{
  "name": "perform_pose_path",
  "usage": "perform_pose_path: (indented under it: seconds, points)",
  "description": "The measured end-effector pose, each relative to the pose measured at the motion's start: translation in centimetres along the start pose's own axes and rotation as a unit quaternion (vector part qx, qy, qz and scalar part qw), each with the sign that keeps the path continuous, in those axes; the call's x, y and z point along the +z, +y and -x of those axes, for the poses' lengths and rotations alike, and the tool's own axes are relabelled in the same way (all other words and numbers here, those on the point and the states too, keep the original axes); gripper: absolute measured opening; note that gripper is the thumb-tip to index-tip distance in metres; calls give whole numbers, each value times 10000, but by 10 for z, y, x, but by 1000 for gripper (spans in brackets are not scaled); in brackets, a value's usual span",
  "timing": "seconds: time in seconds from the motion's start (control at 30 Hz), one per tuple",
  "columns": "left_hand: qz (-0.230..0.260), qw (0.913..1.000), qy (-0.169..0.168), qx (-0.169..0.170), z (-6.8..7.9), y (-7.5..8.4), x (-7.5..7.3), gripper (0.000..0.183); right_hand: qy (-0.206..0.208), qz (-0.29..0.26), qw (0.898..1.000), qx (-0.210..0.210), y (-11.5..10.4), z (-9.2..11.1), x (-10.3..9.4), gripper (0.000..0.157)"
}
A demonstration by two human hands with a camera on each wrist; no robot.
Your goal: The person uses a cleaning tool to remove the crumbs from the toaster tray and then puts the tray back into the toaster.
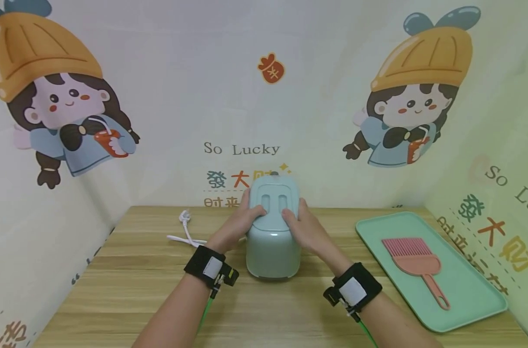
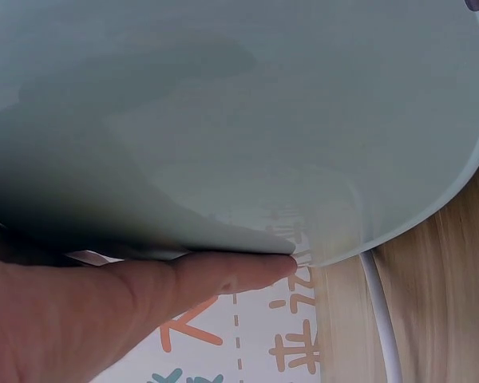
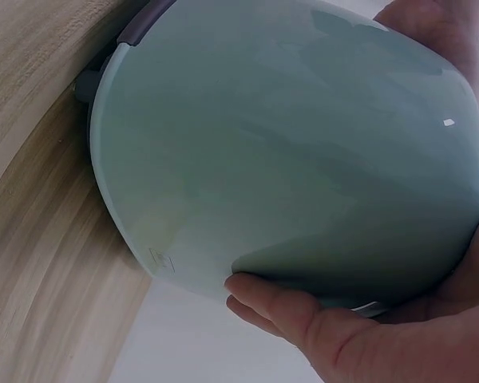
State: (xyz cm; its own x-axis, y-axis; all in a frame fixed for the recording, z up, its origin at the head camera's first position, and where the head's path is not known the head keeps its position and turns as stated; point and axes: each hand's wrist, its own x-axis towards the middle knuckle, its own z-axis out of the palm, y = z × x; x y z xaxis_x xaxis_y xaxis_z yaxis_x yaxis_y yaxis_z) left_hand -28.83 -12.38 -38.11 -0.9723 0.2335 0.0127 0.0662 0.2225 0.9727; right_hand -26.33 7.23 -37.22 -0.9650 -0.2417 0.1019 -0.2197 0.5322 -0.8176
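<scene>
A mint-green toaster (image 1: 273,253) with a lid (image 1: 274,193) stands on the wooden table in the middle of the head view. Two oval recesses mark the lid. From the left side my left hand (image 1: 237,224) grips it, thumb on the lid near one recess. My right hand (image 1: 309,229) holds the opposite side the same way, its thumb by the other recess. In the right wrist view, fingers (image 3: 275,307) lie along the glossy side wall. The left wrist view has a finger (image 2: 239,271) against the toaster's lower edge.
A white power cord with a plug (image 1: 185,216) lies left of the toaster. On the right, a green tray (image 1: 390,224) carries a pink dustpan-shaped comb tool (image 1: 420,263). A printed cloth (image 1: 181,87) hangs behind the wooden table (image 1: 129,270).
</scene>
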Motion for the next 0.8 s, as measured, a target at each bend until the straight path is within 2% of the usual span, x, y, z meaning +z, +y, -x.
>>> perform_pose_path:
  seconds: [0.23,0.47,0.63,0.73,0.8]
  points:
    - [-5,10000,-72,4,2,2,-3,78,29,46,10000,-41,0,-1,2,59]
    - [-51,9998,118,-126,1,-2,-3,83,-81,20,10000,-52,2,0,2,60]
    - [-128,9997,190,-36,4,-2,-1,82,-238,83,9996,-96,6,4,-6,67]
    - [-311,9988,373,39,7,-2,-1,81,-313,41,9995,-33,9,9,-12,71]
    - [-529,9966,582,228,10,-1,-2,80,-329,-125,9994,0,11,13,-15,69]
